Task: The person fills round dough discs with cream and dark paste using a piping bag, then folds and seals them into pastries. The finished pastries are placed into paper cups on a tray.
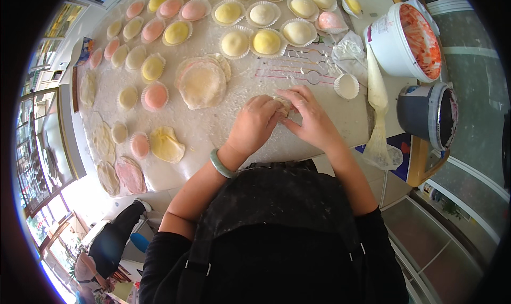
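Observation:
Between my two hands, over the near part of the floured table [207, 128], is a small piece of pale dough [284, 106], mostly covered by my fingers. My left hand [255, 120], with a green bangle [222, 164] on its wrist, pinches the dough from the left. The fingers of my right hand [309, 116] curl around its right side. A stack of thin round dough wrappers [201, 82] lies to the left of my hands. To the right of them stands an unfilled white paper cup [346, 86].
Filled dough balls in paper cups, such as a yellow one [266, 41] and a pink one [155, 95], spread over the table. On the right are a white bucket [385, 44] with red contents, a dark bucket [417, 110] and a piping bag [377, 92]. A person [111, 240] is at lower left.

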The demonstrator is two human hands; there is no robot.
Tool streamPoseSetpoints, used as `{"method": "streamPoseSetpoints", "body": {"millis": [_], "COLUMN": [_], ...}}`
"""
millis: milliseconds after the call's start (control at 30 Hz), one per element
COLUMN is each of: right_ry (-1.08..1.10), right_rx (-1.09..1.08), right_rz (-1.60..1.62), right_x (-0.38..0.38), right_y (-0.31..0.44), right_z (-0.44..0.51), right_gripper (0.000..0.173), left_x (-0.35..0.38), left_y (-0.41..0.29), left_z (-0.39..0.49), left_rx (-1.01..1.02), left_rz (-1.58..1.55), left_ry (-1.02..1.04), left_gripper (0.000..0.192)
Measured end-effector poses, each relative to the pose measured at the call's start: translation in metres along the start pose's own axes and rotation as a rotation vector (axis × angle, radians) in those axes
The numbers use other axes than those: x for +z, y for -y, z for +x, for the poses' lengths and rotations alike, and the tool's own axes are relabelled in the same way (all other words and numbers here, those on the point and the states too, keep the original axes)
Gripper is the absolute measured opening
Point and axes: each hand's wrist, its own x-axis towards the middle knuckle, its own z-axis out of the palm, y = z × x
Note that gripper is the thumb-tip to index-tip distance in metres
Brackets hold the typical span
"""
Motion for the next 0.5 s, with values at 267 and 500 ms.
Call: {"method": "streamPoseSetpoints", "body": {"millis": [267, 500], "right_ry": [0.114, 0.05], "right_rx": [-0.04, -0.029], "right_rz": [-0.097, -0.082], "right_x": [-0.004, -0.002], "right_y": [-0.014, -0.016], "right_z": [0.006, 0.001], "right_gripper": [0.026, 0.02], "left_x": [-0.019, -0.016], "left_y": [0.0, 0.034], "left_z": [-0.007, -0.018], "left_rx": [-0.037, -0.13], "left_rz": [-0.083, -0.014], "left_ry": [-0.064, 0.027], "left_gripper": [0.03, 0.031]}}
